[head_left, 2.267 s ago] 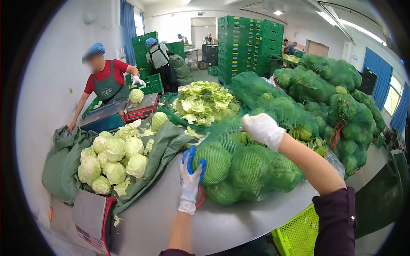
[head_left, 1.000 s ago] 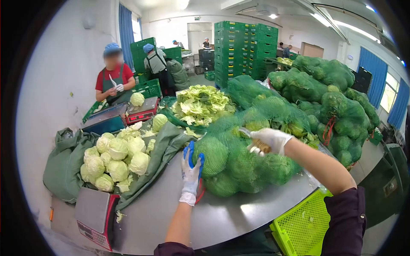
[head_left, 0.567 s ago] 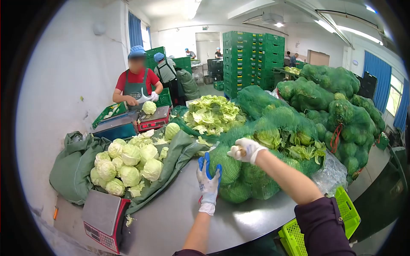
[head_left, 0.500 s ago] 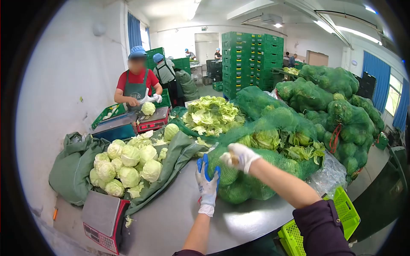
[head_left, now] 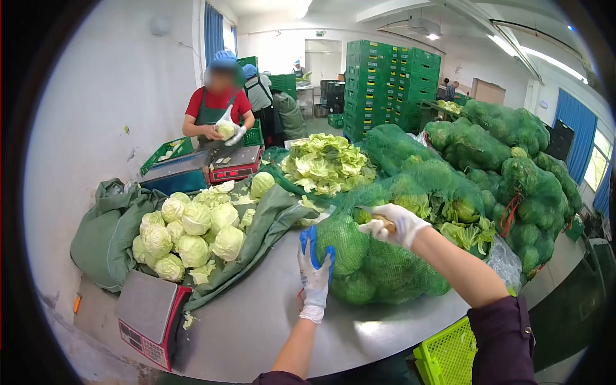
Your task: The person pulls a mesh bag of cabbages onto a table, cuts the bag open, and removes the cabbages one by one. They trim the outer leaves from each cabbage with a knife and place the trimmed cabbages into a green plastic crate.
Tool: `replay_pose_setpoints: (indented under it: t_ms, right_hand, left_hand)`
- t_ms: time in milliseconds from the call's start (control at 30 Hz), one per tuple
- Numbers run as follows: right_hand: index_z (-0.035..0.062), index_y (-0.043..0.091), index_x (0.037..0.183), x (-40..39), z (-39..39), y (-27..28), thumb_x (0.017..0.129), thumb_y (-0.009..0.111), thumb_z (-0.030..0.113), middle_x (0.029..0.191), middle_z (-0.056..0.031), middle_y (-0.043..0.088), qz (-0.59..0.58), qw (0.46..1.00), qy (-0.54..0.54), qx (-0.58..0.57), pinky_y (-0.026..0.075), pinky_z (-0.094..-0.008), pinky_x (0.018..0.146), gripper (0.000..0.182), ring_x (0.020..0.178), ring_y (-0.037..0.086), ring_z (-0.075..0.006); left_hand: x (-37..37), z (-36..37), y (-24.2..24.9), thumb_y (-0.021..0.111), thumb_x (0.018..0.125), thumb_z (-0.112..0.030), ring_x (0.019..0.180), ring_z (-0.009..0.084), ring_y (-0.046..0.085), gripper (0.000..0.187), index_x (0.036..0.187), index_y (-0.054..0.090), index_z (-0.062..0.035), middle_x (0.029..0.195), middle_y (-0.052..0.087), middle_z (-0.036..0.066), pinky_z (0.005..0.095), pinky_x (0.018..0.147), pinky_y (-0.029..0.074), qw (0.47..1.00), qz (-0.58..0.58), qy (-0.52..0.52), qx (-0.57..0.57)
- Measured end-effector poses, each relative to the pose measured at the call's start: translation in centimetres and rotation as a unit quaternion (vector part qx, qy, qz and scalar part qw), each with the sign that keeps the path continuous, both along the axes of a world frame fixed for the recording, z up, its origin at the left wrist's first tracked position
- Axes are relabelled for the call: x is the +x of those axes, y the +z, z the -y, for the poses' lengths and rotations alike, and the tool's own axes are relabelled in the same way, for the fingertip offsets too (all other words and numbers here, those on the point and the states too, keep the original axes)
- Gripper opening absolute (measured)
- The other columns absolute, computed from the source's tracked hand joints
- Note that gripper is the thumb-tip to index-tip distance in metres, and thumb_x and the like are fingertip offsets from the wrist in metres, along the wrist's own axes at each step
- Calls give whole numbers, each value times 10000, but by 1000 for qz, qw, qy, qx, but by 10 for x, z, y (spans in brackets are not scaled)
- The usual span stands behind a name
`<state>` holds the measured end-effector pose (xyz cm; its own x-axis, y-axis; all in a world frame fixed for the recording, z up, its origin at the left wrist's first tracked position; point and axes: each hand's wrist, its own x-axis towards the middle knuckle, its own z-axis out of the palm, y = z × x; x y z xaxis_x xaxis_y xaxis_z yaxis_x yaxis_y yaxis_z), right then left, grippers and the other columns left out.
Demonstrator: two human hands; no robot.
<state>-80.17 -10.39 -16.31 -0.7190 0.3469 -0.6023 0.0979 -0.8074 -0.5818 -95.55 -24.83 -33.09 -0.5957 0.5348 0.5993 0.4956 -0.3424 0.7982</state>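
Note:
A green mesh bag full of cabbages (head_left: pixel 398 273) lies in front of me on the metal table (head_left: pixel 269 321). My left hand (head_left: pixel 314 273), in a white glove with blue fingertips, rests against its left side with the fingers stretched up and apart. Over the bag's top, my gloved right hand (head_left: pixel 401 226) is closed round the wooden handle of a knife (head_left: pixel 364 210), whose short blade points left at the mesh. Loose leaves and cabbages (head_left: pixel 459 208) show through the net behind this hand.
Trimmed cabbages (head_left: pixel 192 234) lie on green cloth at left, beside a scale (head_left: pixel 146 314). Beyond stands a pile of leaves (head_left: pixel 327 163). A co-worker (head_left: pixel 218 106) holds a cabbage near a red scale (head_left: pixel 234 165). More filled net bags (head_left: pixel 507 138) are stacked right; a lime crate (head_left: pixel 446 350) sits below the table edge.
My right hand has shifted right and turned, so the knife blade now shows. The left hand stays at the bag's side. The co-worker has raised the cabbage off the scale. The view has shifted slightly.

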Motion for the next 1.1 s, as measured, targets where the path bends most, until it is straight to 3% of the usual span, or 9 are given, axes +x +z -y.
replay_pose_setpoints:
  t_ms: [67, 133, 333, 567, 733, 767, 867, 933, 1100]
  right_hand:
    - [-72, 458, 1031, -35, 3, -9, 963, 387, 216, 893, -140, 590, -5, 990, 47, 136, 434, -199, 404, 304, 522, 512, -114]
    - [-105, 462, 1060, -77, 54, 10, 981, 367, 221, 681, -120, 586, -50, 988, -144, 42, 409, -201, 387, 349, 475, 477, -96]
    - [18, 584, 995, -44, 205, 19, 974, 457, 371, 649, -84, 609, -91, 948, 124, 277, 405, -222, 396, 375, 439, 520, -116]
    - [21, 465, 996, 31, 161, -25, 990, 429, 343, 596, -82, 582, 38, 899, -188, 394, 414, -236, 365, 324, 427, 517, -111]
    - [21, 375, 914, 16, 161, -72, 984, 423, 302, 568, -87, 557, 141, 869, -182, 438, 411, -289, 313, 293, 397, 530, -149]
    - [19, 376, 954, 11, 162, -83, 982, 407, 289, 560, -101, 559, 204, 852, -148, 459, 420, -289, 334, 273, 409, 531, -152]
    - [-42, 431, 915, 17, 186, -148, 930, 473, 197, 600, -237, 577, 283, 606, -153, 727, 502, -433, 460, 243, 564, 622, -379]
    - [-40, 439, 921, 44, 231, -182, 925, 481, 195, 629, -267, 583, 278, 691, -39, 666, 494, -475, 481, 239, 578, 610, -419]
    - [-29, 433, 920, 72, 237, -161, 933, 487, 211, 638, -257, 586, 251, 680, -74, 685, 482, -488, 483, 246, 577, 602, -425]
  left_hand:
    - [1, 1, 0, 621, 884, -178, 1307, 182, 333, 658, 1436, 291, -40, 1443, 347, 81, 297, 1055, 319, 1000, -12, 12, -7]
    - [6, -2, 13, 638, 860, -216, 1298, 292, 374, 579, 1362, 414, -34, 1410, 377, 170, 372, 1068, 313, 990, 112, -48, 64]
    - [-33, 7, -23, 531, 937, -262, 1285, 247, 382, 553, 1400, 340, -28, 1405, 397, 109, 324, 1050, 329, 983, 107, -147, 24]
    - [-47, 11, 31, 450, 972, -274, 1273, 296, 423, 458, 1361, 429, -33, 1411, 423, 145, 351, 1052, 331, 989, 45, -139, 5]
    - [-16, -22, 86, 477, 927, -299, 1288, 340, 380, 440, 1331, 488, -124, 1386, 442, 136, 476, 1070, 266, 924, -369, -2, -104]
    - [-12, -33, 81, 468, 919, -317, 1278, 321, 391, 412, 1307, 519, -189, 1380, 452, 110, 503, 1055, 261, 914, -388, 25, -111]
    - [-16, -36, 79, 468, 912, -323, 1263, 324, 401, 400, 1297, 532, -233, 1364, 463, 101, 493, 1044, 280, 899, -411, 30, -151]
    - [-25, -33, 73, 437, 932, -340, 1254, 331, 403, 387, 1300, 534, -267, 1355, 473, 83, 495, 1044, 280, 915, -386, 13, -121]
    - [-63, -19, 33, 391, 967, -380, 1296, 325, 360, 432, 1327, 518, -177, 1402, 429, 109, 422, 1059, 292, 954, -283, -82, -56]
